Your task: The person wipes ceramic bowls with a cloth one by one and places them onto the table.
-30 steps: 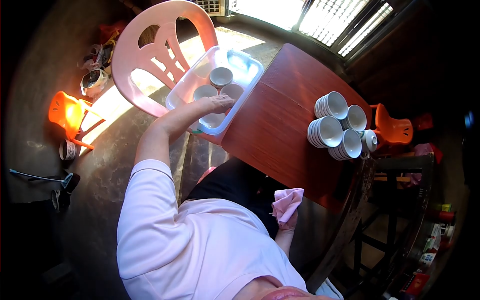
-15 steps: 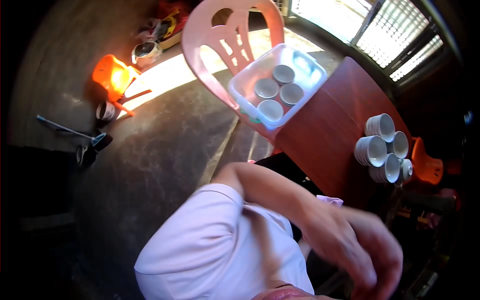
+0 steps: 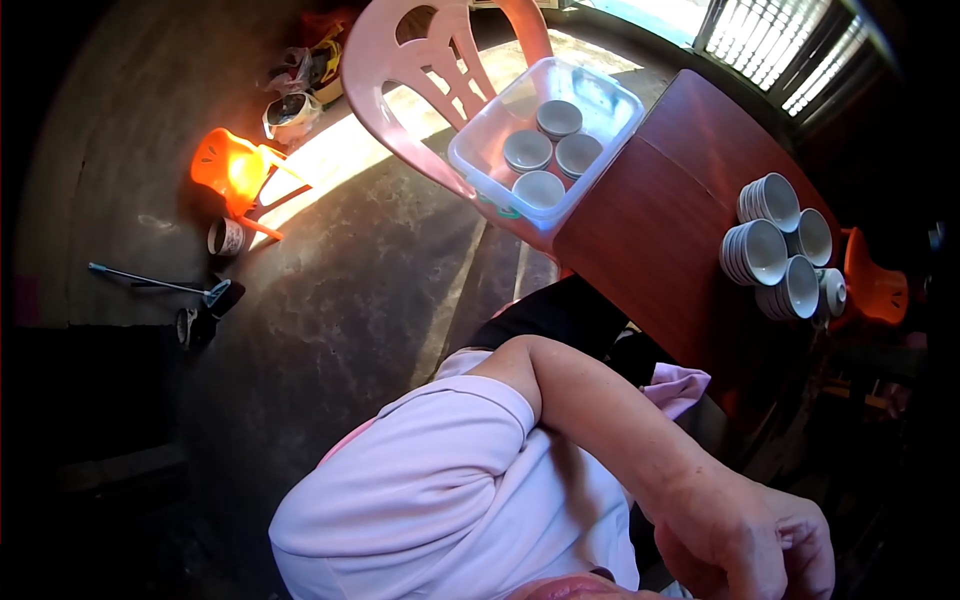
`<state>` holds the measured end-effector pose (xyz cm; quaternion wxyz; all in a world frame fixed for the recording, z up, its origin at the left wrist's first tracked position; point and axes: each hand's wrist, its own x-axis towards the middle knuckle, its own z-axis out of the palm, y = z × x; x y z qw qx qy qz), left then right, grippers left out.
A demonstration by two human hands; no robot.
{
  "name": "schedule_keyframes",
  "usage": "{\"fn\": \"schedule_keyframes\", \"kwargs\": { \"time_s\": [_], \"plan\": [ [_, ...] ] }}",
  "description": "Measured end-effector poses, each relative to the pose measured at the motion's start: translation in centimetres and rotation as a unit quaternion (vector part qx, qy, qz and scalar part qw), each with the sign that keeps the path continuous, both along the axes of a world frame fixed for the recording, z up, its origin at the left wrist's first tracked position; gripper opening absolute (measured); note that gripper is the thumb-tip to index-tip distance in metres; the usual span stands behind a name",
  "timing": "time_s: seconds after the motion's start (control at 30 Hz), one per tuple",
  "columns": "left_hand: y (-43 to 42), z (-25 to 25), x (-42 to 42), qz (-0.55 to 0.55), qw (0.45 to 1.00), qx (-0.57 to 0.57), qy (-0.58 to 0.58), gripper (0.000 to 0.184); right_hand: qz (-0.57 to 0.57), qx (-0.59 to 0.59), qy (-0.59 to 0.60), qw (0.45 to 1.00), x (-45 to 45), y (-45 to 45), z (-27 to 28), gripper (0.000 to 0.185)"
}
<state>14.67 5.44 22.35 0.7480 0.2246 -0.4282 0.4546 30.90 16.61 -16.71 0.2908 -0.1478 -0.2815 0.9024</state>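
My left hand point(image 3: 745, 540) is at the lower right, with the forearm crossing in front of my chest. Its fingers are curled in; whatever they may hold is hidden. My right hand is out of sight. Closest to the left forearm lies a pale pink cloth point(image 3: 678, 390) by my dark-clad leg. Several stacks of white bowls point(image 3: 768, 250) lean together at the right end of the brown wooden table point(image 3: 640, 225). A clear plastic bin point(image 3: 612, 100) with several more white bowls point(image 3: 527, 150) inside sits against the table's left edge.
Under the bin is a pink plastic chair point(image 3: 375, 70). An orange stool point(image 3: 228, 165) stands on the sunlit floor at left, and another orange seat point(image 3: 872, 285) is beyond the table. A blue-handled tool point(image 3: 150, 278) lies on the concrete floor point(image 3: 320, 300). A barred opening lets in light.
My left hand has moved slightly to the right and down, and its fingers look more curled. The view has shifted, so the table and bin appear higher. The bowls stay put.
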Motion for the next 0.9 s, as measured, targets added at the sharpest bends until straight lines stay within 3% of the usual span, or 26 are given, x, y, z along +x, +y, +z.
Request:
{"fn": "schedule_keyframes", "kwargs": {
  "time_s": [0.13,0.23,0.73,0.83,0.9],
  "plan": [
    [-0.3,0.1,0.2,-0.057,0.997,-0.054,-0.021,0.04,-0.003,-0.004,-0.007,1.0,0.5,-0.2,-0.3,0.037],
    [0.3,-0.1,2.0,-0.031,0.997,-0.041,-0.054,0.043,-0.004,-0.007,-0.011,1.0,0.9,-0.2,-0.5,0.036],
    [-0.1,-0.9,1.8,-0.028,0.997,-0.056,0.043,0.032,0.032,-0.034,-0.005,0.999,1.4,-1.1,-2.0,0.034],
    [-1.7,-0.2,2.6,0.179,0.978,-0.069,0.076,0.038,0.065,-0.049,0.008,0.997,0.6,-1.5,-3.6,0.034],
    [-0.9,-1.5,2.2,0.181,0.975,0.002,0.127,0.039,0.112,-0.064,0.065,0.99,-0.8,-1.4,-3.3,0.032]
  ]
}}
